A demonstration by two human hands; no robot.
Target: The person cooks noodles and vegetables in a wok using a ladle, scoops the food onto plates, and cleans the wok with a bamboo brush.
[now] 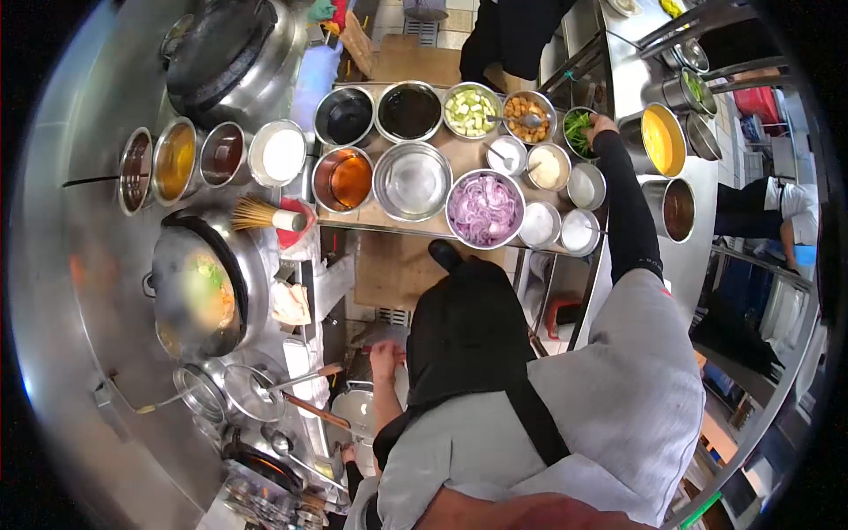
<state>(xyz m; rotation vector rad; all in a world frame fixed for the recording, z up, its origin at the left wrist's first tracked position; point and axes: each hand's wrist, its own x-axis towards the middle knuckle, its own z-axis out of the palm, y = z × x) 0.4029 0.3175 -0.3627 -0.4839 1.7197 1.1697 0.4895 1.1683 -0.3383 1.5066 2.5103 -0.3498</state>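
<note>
Greens (577, 131) lie in a steel bowl (568, 150) at the right end of the far row on the desk (453, 155). The right hand (603, 129) is nearer; its fingers point leftward into the bowl, directly at the greens (no common long axis is discernible). Grip closure and hold cannot be determined. The left hand (385, 360), well apart beside the apron (468, 331), has bent fingers near a red item (400, 355); hold indeterminate.

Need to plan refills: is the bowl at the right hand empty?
Not empty: greens show inside the bowl, though the right hand hides part.
</note>
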